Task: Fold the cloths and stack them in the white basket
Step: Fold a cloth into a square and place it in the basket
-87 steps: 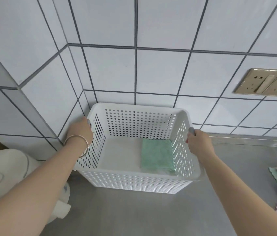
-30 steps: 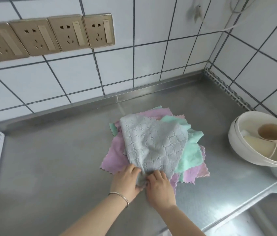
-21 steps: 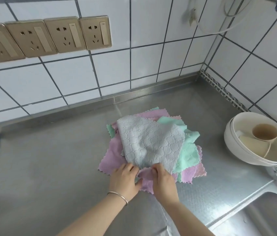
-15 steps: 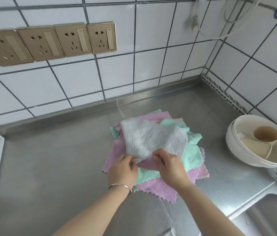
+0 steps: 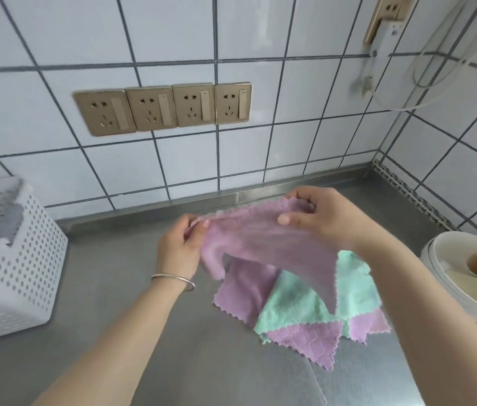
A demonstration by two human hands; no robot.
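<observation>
While both hands pinch its top edge — left hand [image 5: 179,249], right hand [image 5: 326,221] — the purple cloth [image 5: 266,244] hangs between them.

steel counter [image 5: 143,303], cloth pile [image 5: 304,312], white basket [image 5: 17,268]

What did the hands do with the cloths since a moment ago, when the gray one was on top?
Both hands came up off the pile. The left hand and right hand now pinch the top edge of a purple cloth, held up above the counter. The gray cloth is no longer in sight. The other purple and green cloths stayed on the counter, and the white basket stayed at the left.
</observation>
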